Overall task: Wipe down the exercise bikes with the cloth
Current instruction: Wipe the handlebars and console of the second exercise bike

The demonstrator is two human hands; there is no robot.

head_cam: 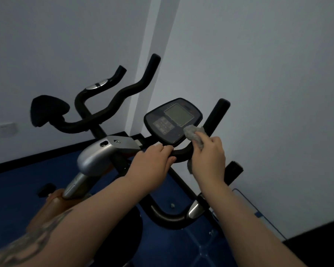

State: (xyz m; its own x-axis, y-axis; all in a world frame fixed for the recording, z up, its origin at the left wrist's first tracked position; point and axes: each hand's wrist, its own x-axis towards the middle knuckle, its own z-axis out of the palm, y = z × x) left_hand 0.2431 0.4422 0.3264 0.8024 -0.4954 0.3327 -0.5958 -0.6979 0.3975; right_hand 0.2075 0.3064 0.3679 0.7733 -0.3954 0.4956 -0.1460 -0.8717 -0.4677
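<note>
Both forearms reach forward: the left hand (152, 162) is closed around the firm handlebar (178, 152), and the right hand (208, 157) pinches the soft, light cloth (193, 133) bunched against the console (173, 120), which looks fragile.

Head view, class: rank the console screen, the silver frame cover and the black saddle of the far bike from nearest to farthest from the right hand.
From the right hand, which holds the cloth:
1. Console screen, just above the cloth.
2. Silver frame cover, left, past the left hand.
3. Black saddle, far left.
</note>
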